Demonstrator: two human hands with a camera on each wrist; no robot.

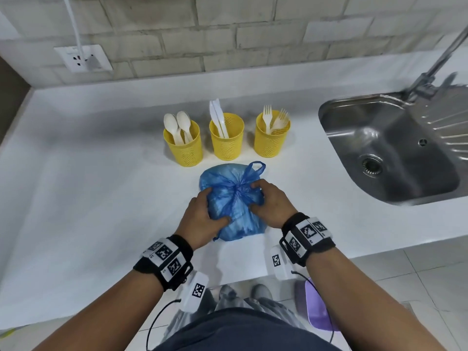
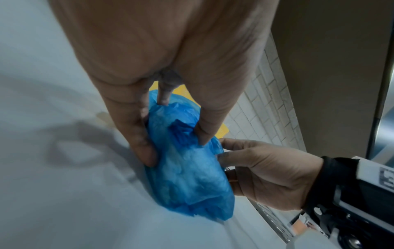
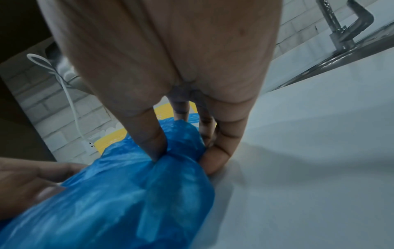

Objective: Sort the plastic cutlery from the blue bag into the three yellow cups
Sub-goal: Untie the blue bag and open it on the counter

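A knotted blue plastic bag point(image 1: 235, 216) lies on the white counter point(image 1: 88, 198) in front of me. My left hand point(image 1: 216, 206) grips its left side, thumb on top and fingers curled round the far edge. My right hand point(image 1: 254, 196) grips the right side beside the knot. In the left wrist view, my left hand point(image 2: 175, 144) pinches the bag point(image 2: 192, 182); in the right wrist view, my right hand point(image 3: 184, 156) squeezes the bag point(image 3: 127, 202). Behind the bag stand three yellow cups: spoons point(image 1: 184, 148), knives point(image 1: 226, 140), forks point(image 1: 271, 140). The bag's contents are hidden.
A steel sink point(image 1: 392, 148) with a faucet point(image 1: 435, 64) is set into the counter at the right. A wall socket point(image 1: 83, 58) with a white cable sits at the back left. The counter's front edge runs just below my wrists.
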